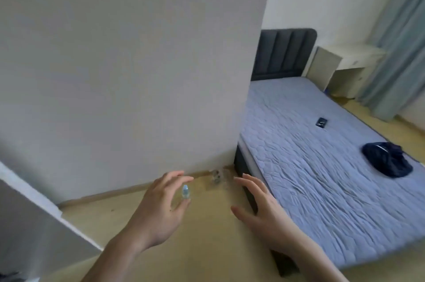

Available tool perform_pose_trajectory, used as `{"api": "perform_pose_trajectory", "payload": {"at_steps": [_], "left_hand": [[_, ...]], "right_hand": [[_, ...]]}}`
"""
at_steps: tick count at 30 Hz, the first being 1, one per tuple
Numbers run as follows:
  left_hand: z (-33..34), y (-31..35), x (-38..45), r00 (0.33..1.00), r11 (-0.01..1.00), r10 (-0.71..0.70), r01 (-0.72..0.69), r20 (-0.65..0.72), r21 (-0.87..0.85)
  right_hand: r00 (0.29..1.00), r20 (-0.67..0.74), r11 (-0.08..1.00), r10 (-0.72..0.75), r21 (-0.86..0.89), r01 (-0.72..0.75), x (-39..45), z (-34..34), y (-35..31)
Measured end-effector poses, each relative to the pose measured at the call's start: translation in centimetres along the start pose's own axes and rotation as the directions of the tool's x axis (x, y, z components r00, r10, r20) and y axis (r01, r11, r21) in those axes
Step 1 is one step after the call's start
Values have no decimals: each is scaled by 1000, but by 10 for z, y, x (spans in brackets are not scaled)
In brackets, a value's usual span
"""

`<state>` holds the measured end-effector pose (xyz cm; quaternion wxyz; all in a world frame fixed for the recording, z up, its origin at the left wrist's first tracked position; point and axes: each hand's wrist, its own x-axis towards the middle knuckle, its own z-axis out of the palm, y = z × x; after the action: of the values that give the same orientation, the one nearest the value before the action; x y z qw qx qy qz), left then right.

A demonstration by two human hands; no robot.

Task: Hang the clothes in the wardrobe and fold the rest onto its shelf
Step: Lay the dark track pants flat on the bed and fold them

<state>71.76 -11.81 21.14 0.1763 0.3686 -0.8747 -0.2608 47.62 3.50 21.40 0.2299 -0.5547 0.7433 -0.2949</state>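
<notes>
Both hands are raised in the near centre of the view, well apart from one another and holding nothing. The left hand (158, 208) has its fingers loosely spread and slightly bent, thumb below the fingers, with a small pale blue-white object (185, 191) visible on the floor through the gap between thumb and fingers; what that object is cannot be told. The right hand (259, 203) is held flat, fingers straight and pointing away, its thumb out to the left, just beside the near left edge of the bed. The one garment in view, a crumpled dark navy garment (387, 159), lies on the right side of the bed (322, 166), near the right edge and well apart from both hands. The bed carries a pale blue quilted cover, wrinkled across its surface, and a small dark flat object (321, 122) rests farther up it, beyond the garment. A dark padded headboard (284, 54) stands at the far end. Right of the headboard stands a cream bedside table (340, 68), and beyond that, at the far right, a pale blue-green curtain (400, 40) hangs to the floor. A large plain white panel (126, 63) fills the left and centre, reaching down to the wooden floor (207, 235). A small blurred cluster of items (217, 177) sits on the floor at the foot of this panel, between the two hands.
</notes>
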Motion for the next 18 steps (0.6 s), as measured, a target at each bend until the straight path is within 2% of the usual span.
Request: {"api": "perform_pose_trajectory", "payload": {"at_steps": [4,9,15,18], "left_hand": [[69,97,45,989,992,119,-115,88,-55],[127,186,92,956,974,227,-219,187,-63],[192,261,167,875,932,359,-357,326,-69],[230,294,206,822,899,435,-420,366,-125]], "right_hand": [[987,-94,992,128,6,-128,-37,-85,88],[959,-182,976,218,50,-213,-75,-163,161],[890,-293,937,349,118,-328,-109,-229,227],[845,-341,911,413,131,-392,-126,-254,256]]}}
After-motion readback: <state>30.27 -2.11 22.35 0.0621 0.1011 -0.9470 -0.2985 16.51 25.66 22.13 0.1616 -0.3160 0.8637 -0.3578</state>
